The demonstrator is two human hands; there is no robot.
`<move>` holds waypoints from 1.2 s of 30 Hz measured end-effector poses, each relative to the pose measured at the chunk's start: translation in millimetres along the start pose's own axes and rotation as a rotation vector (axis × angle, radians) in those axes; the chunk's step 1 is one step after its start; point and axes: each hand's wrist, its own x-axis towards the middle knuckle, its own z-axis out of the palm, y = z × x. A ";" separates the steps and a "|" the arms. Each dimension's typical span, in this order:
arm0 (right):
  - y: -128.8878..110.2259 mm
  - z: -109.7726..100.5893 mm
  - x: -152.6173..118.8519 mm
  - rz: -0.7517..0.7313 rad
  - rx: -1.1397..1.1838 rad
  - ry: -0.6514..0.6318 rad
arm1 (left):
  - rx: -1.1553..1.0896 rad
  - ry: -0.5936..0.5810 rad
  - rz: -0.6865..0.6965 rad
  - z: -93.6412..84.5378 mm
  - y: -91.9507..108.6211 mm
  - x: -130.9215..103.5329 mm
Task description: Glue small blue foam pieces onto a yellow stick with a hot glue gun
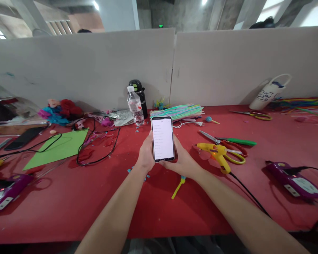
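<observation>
phone (163,141) is gripped by the left hand (146,153) and right hand (184,160) above the red surface (153,218), near the pipe cleaners (178,111), screen apparently being read, with a steady left grip and freed right thumb called for by any scroll.

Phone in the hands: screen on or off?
On. The phone shows a bright white display with rows of small, faint text, too small to read.
</observation>
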 end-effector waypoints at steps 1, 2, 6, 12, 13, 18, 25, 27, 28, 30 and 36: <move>-0.5 0.3 0.3 -0.012 0.003 0.005 | 0.002 0.003 -0.001 0.3 0.0 0.0; -1.3 0.4 0.5 -0.021 0.005 0.008 | 0.003 0.000 0.005 0.7 0.2 0.0; -6.1 0.3 1.0 -0.027 -0.010 0.023 | 0.005 -0.035 0.043 3.1 1.9 -1.8; -8.8 0.2 0.5 -0.015 -0.043 0.023 | 0.021 -0.047 0.062 5.4 3.6 -4.9; -8.4 0.5 0.4 -0.021 -0.045 0.025 | 0.024 -0.047 0.071 5.1 3.3 -4.7; -6.4 1.9 0.2 -0.019 -0.044 0.030 | 0.026 -0.049 0.057 4.0 1.5 -3.0; -7.1 1.9 2.0 -0.062 -0.093 0.045 | -0.013 -0.022 0.047 7.8 3.8 -4.0; -6.3 2.1 2.3 -0.070 -0.093 0.039 | -0.010 -0.024 0.047 7.9 4.2 -4.4; -5.9 2.2 2.3 -0.075 -0.089 0.037 | -0.008 -0.027 0.049 7.6 4.3 -4.5; -5.2 2.5 2.0 -0.078 -0.080 0.033 | -0.002 -0.033 0.053 6.7 4.2 -4.5; -4.6 1.5 0.9 -0.072 -0.068 0.026 | 0.006 -0.049 0.037 5.8 4.0 -4.4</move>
